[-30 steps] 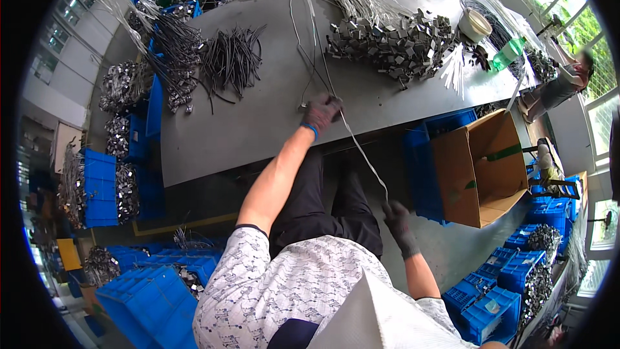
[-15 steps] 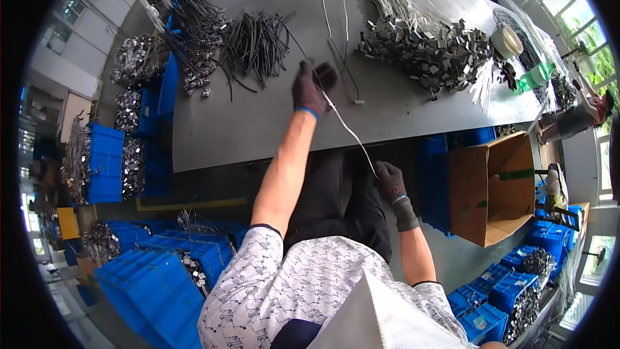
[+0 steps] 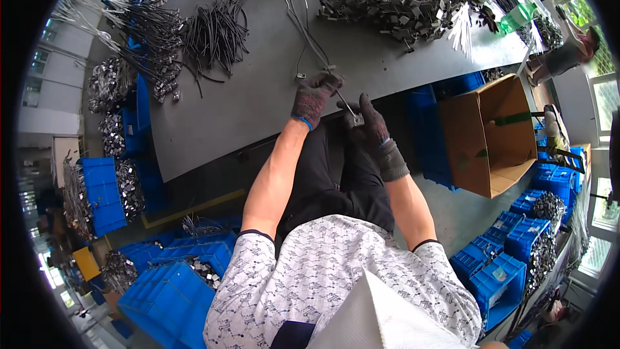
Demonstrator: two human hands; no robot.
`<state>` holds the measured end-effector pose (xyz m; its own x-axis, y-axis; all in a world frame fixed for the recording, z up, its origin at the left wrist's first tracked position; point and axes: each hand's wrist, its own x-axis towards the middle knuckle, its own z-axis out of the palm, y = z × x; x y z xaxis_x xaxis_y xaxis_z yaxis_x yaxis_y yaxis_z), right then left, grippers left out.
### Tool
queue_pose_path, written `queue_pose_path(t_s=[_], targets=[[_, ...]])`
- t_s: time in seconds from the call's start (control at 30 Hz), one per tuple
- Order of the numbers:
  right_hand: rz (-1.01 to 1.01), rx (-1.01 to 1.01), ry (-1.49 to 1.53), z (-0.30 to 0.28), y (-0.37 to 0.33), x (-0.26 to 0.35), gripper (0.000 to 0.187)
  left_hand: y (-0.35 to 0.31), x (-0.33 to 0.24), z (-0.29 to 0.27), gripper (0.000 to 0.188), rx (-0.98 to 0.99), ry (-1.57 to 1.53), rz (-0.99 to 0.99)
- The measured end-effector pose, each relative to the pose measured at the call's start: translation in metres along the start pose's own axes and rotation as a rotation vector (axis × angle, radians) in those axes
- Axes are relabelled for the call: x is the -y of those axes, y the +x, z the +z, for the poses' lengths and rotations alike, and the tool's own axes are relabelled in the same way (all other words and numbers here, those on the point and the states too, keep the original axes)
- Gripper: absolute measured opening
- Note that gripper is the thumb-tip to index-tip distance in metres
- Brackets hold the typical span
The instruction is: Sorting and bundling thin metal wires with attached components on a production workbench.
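Now left hand [image 3: 314,97] back from table [image 3: 258,90], meeting right hand [image 3: 369,128] on wire [image 3: 303,22].

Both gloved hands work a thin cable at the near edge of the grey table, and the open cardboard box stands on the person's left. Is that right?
Not quite: the head view shows the open cardboard box on the person's right. The rest stands: the left hand and right hand work the thin cable at the near edge of the grey table.

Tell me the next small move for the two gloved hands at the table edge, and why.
Probably slide the small metal piece in the right hand further up the thin cable. The left hand pinches that cable just above it, and the piece sits at the cable's near end, so the two hands look lined up for that.
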<state>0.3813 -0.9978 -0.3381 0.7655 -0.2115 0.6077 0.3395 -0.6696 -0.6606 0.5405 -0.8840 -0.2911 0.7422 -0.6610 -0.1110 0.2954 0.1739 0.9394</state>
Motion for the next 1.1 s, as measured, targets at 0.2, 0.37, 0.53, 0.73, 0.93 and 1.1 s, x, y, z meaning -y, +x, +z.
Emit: queue_pose_path(t_s=[0.2,0.37,0.53,0.73,0.93,1.1], targets=[[0.171,0.131,0.025,0.020,0.022,0.003,0.070,-0.027,0.018,0.002,0.025,-0.044,0.109,0.014],[1.043,-0.036,0.886,0.050,0.024,-0.052,0.043,-0.018,0.022,0.007,0.024,-0.143,0.230,0.058],[1.201,0.040,0.522,0.033,0.120,-0.042,0.044,0.054,0.028,-0.038,0.024,-0.200,0.487,0.037],[0.743,-0.235,-0.700,-0.069,0.075,-0.185,0.064,0.073,0.009,-0.209,0.029,-0.832,1.094,0.113],[0.888,-0.166,-0.384,-0.125,0.108,-0.282,0.061,0.121,0.001,-0.332,0.056,-1.097,1.300,-0.418],[0.627,0.200,-0.970,-0.116,0.112,-0.298,0.044,0.138,0.013,-0.374,0.037,-0.910,1.414,-0.385]])
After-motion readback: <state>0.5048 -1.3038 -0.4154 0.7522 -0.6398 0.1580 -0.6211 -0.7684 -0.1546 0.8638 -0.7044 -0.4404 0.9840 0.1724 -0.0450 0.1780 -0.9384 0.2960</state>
